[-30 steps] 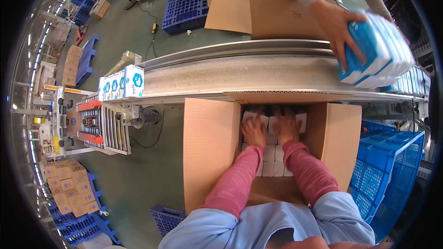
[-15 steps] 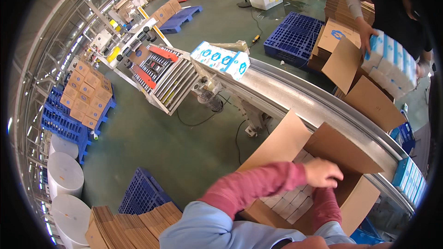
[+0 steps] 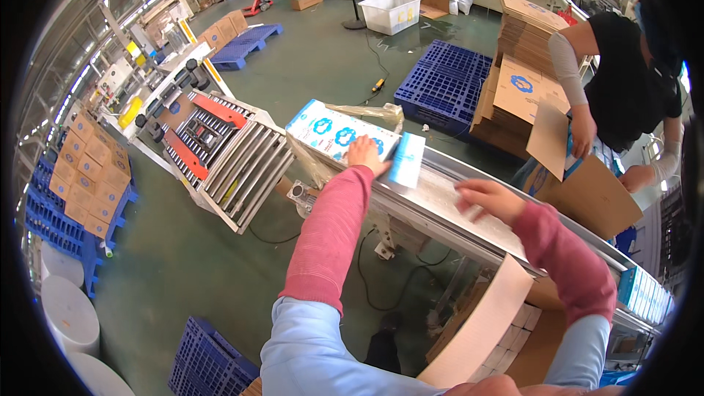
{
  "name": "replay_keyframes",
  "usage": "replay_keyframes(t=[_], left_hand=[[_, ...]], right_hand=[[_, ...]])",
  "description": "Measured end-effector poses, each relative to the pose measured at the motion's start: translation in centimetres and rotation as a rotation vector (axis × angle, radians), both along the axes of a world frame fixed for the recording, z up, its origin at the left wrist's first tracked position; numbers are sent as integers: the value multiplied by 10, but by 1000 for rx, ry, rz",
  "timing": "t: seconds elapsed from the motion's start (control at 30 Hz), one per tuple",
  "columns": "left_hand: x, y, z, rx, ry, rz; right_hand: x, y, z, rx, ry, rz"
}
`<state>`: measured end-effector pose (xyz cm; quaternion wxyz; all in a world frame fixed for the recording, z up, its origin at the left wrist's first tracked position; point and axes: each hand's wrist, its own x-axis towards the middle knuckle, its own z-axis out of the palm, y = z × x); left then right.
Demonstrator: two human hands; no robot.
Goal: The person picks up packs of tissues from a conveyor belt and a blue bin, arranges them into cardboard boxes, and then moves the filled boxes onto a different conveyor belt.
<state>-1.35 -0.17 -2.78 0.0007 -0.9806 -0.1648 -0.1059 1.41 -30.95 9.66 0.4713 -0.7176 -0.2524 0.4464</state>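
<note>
— Green floor [image 3: 220,264] all over this hall, blue pallets [image 3: 444,84] lying about, stacks of flat cardboard [image 3: 84,176] along the left wall. Where is the person working?

— At the long metal conveyor [image 3: 440,202] that runs slantwise across the middle. Both arms in red sleeves reach out over it.

— What has the left hand [image 3: 364,154] got?

— It lies on a blue and white pack [image 3: 345,136] at the upper end of the belt, fingers spread flat over the near edge. I cannot tell whether it grips the pack or only presses on it.

— And the right hand [image 3: 490,199]?

— Open, palm down, fingers loosely stretched, just above the bare belt to the right of the pack. It holds nothing.

— Anything beside the pack?

— A roller ramp [image 3: 238,165] with red side pieces slopes away just to its left. Below the belt, near the person's body, an open carton [image 3: 488,323] stands with white packs [image 3: 517,341] inside and one flap raised.

— Anyone else?

— Across the belt a second person in a black top [image 3: 623,81] holds the flap of a brown carton [image 3: 587,191], with a pile of flat cartons [image 3: 524,66] behind. Farther off sits a white tub [image 3: 392,11].
</note>
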Motion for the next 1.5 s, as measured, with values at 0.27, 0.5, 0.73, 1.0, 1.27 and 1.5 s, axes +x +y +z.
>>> replay_keyframes(t=[0.27,0.5,0.73,1.0,1.27,1.5], left_hand=[[-1,103,-10,-1093,-278,-45],[4,108,-24,16,-99,-154],[-11,198,-5,-489,-145,-84],[14,241,-41,-340,59,-243],[20,231,-57,-199,255,66],[7,234,-31,-1428,54,-62]], right_hand=[[32,167,-133,-33,-159,-396],[43,178,-136,17,-145,-381],[43,184,-132,54,-23,-366],[38,198,-154,36,15,-345],[17,226,-170,17,-321,-350],[2,209,-159,350,-67,-514]])
